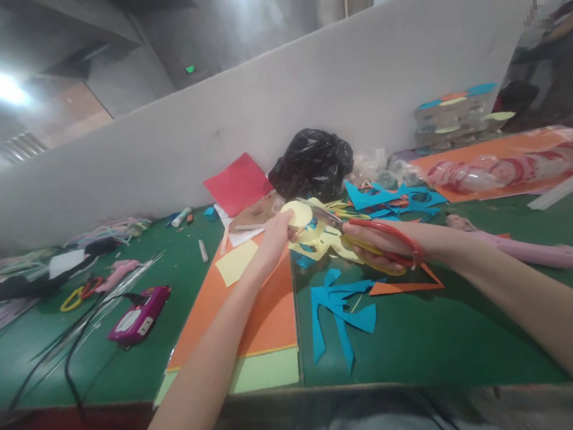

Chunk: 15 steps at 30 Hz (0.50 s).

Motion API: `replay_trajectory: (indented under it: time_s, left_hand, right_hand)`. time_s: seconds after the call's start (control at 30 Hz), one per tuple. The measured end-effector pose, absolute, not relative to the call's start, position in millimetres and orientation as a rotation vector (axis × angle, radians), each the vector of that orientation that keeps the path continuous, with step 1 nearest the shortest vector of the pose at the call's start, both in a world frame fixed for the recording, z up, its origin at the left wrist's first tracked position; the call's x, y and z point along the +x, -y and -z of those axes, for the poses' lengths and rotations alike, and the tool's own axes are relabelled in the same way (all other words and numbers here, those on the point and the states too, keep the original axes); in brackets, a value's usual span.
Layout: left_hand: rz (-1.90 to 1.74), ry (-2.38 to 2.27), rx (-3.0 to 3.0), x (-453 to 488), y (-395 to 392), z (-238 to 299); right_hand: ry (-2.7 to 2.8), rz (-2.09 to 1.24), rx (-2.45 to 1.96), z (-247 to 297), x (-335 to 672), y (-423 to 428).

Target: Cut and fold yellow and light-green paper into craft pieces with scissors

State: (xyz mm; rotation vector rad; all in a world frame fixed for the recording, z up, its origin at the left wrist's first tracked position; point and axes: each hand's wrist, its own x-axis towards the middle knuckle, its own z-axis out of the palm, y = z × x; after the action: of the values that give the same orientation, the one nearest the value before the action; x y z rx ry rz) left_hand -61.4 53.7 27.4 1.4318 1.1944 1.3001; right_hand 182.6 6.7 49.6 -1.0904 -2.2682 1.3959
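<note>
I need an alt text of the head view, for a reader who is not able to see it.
A person's left hand holds a round piece of yellow paper while the right hand holds red-and-yellow scissors close to its edge, over a green table. Blue paper scraps lie nearby, and a black plastic bag sits behind, by a pale wall.

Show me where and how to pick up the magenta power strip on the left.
I'd grip the magenta power strip across its right end, coming from above: its body is a narrow block lying on the table, and the black cable meets its far side.
</note>
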Motion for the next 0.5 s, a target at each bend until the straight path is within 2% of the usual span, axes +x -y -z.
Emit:
replay_trajectory:
  time_s: [0.23,0.4,0.5]
  left_hand:
    - [-1.321,-1.173,1.439,-61.9,-52.9,-30.5]
    - [-1.295,-1.219,1.513,-64.2,-54.6,-26.3]
    - [-1.266,-1.248,1.543,-61.2,-50.9,-26.0]
  right_hand:
    - [2.144,-1.133,-1.460,-33.0,177.2,-23.4]
    - [2.193,-0.411,-1.901,-26.9,177.8,-34.8]
    - [2.211,-0.247,-2.056,-29.3,179.4,-33.4]
